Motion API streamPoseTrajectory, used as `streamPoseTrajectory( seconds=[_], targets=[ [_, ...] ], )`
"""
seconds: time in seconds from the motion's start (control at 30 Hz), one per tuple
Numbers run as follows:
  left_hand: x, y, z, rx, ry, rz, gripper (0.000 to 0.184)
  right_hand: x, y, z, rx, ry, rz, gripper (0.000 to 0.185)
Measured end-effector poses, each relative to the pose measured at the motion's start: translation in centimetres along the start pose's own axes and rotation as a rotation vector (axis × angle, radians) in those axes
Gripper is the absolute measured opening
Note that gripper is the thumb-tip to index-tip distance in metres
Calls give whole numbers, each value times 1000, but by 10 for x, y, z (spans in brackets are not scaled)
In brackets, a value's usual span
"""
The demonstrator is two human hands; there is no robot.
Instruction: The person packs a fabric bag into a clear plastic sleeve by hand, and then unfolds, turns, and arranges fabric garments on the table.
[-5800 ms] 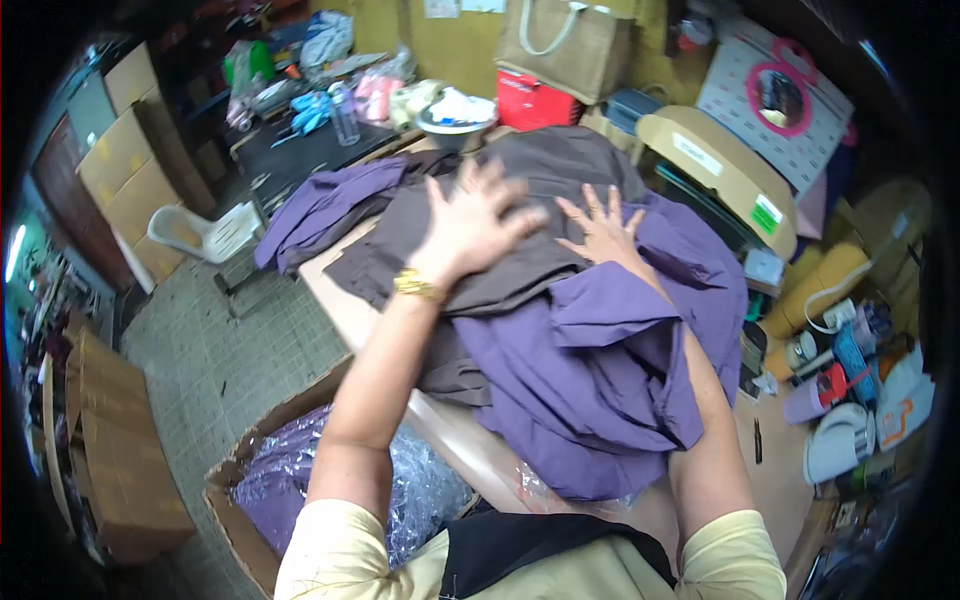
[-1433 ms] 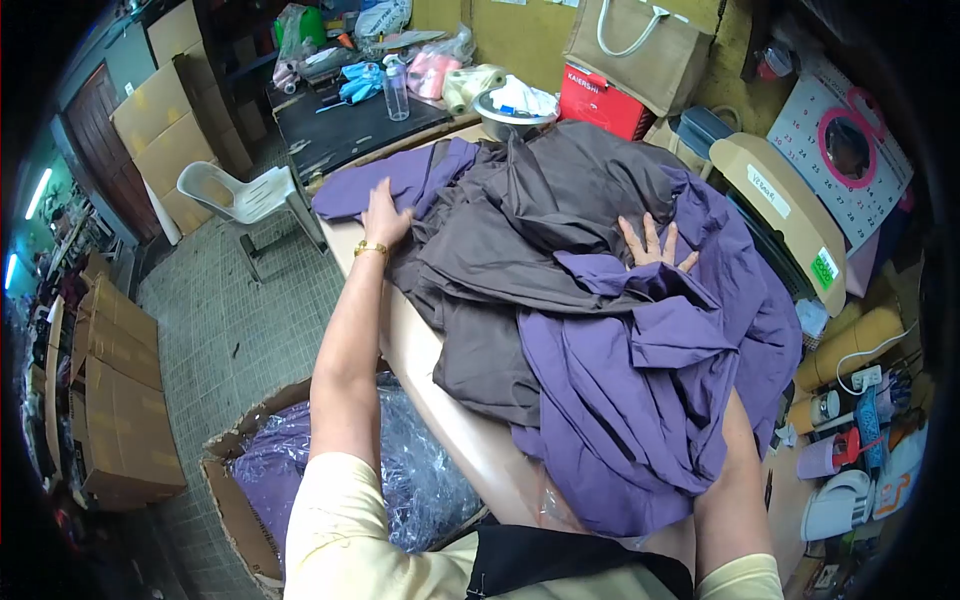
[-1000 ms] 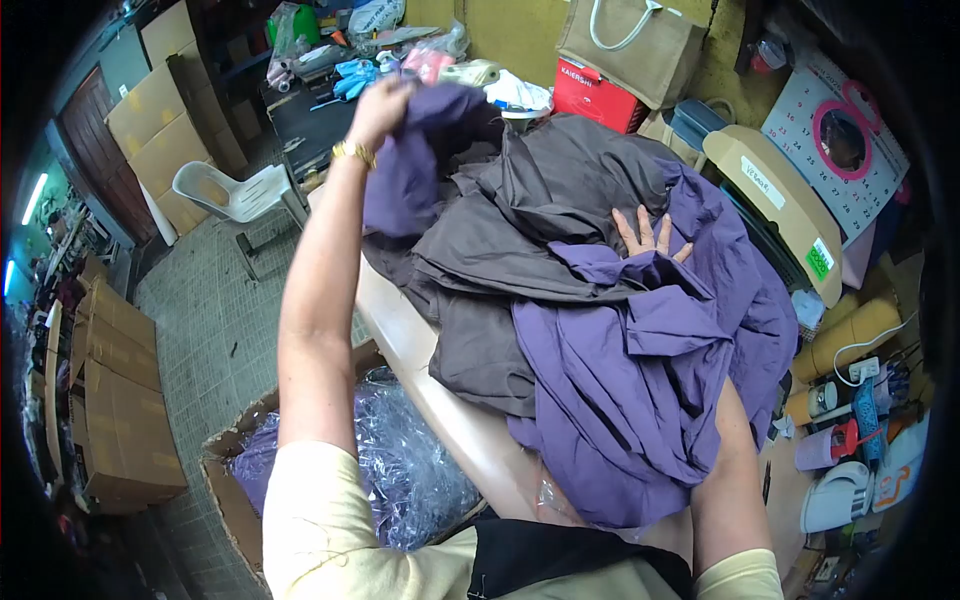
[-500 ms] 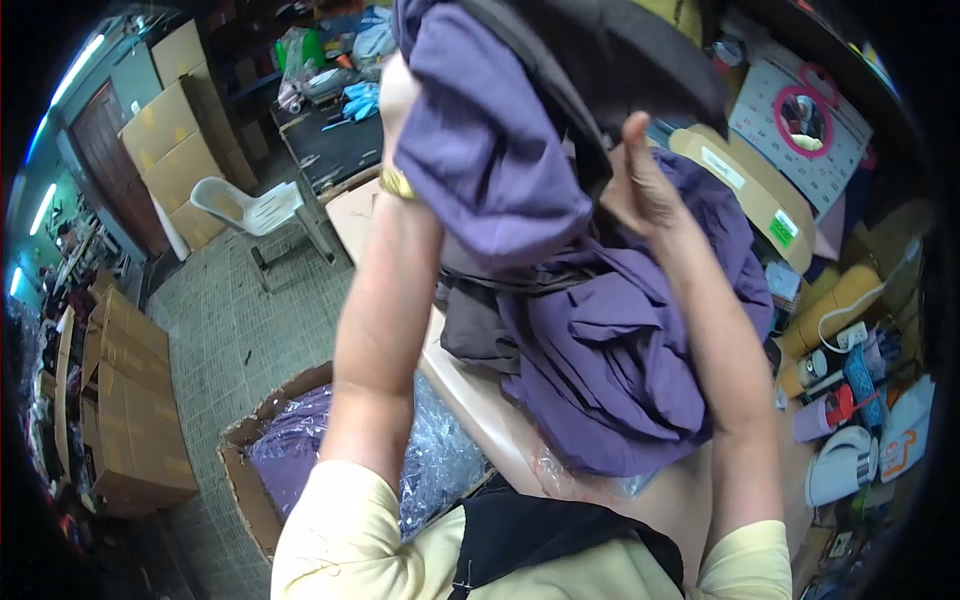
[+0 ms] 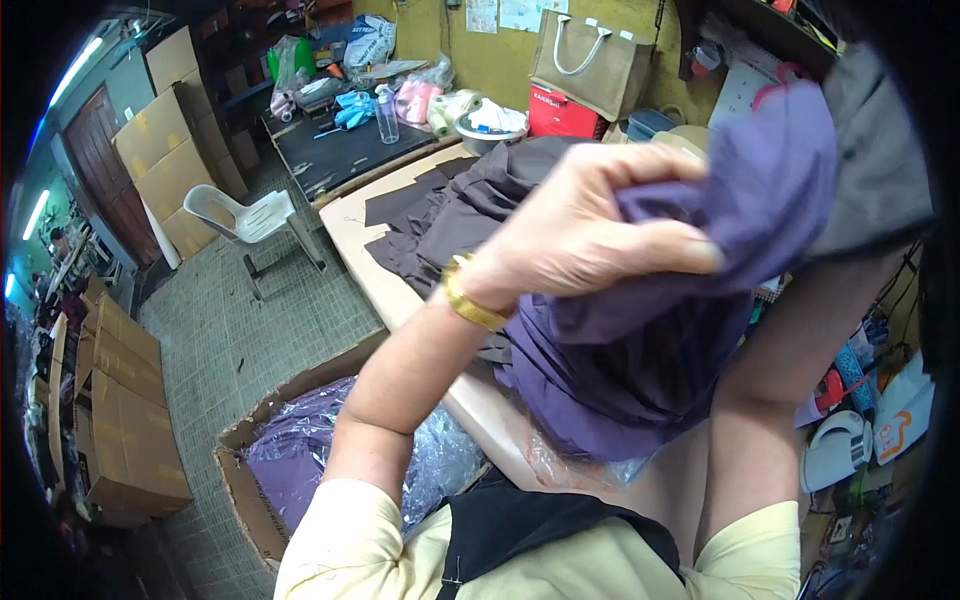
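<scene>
My left hand (image 5: pixel 615 220), with a gold band at its wrist, is raised over the table and closed on a bunched purple cloth (image 5: pixel 775 190). Its thumb and fingers pinch the edge of the fabric. A dark grey cloth (image 5: pixel 875 150) hangs beside the purple one at the right. Behind that grey cloth my right hand is hidden; only the right forearm (image 5: pixel 800 335) shows. Below, a heap of purple fabric (image 5: pixel 620 400) lies on the table (image 5: pixel 500 420). Dark grey fabric (image 5: pixel 450 225) is spread toward the far side.
On the floor at left stands an open carton (image 5: pixel 245 480) with plastic-wrapped purple fabric. A white chair (image 5: pixel 250 215) is farther off. At the back are a jute bag (image 5: pixel 590 70), a red box (image 5: pixel 560 112) and a metal bowl (image 5: pixel 490 130). A white kettle (image 5: pixel 835 450) sits at right.
My left hand has swung rightward and down with the purple cloth. The raised grey cloth has moved right, uncovering the back of the table. My right hand has gone behind it.
</scene>
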State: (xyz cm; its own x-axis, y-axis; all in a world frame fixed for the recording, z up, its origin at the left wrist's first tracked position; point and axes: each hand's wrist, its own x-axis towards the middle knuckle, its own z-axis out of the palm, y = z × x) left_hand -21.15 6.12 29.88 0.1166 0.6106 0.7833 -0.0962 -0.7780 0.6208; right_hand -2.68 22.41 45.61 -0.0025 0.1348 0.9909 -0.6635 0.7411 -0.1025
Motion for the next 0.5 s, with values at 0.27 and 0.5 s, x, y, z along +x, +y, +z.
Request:
streamPoseTrajectory(
  seconds=[0.27,0.5],
  targets=[
    [-71,-90,10,-469,651,-312,29,-40,119,4,-691,-625,410,48],
    [-124,-75,-77,-678,589,-515,64,-191,3,-122,-1158,-470,303,35]
  ],
)
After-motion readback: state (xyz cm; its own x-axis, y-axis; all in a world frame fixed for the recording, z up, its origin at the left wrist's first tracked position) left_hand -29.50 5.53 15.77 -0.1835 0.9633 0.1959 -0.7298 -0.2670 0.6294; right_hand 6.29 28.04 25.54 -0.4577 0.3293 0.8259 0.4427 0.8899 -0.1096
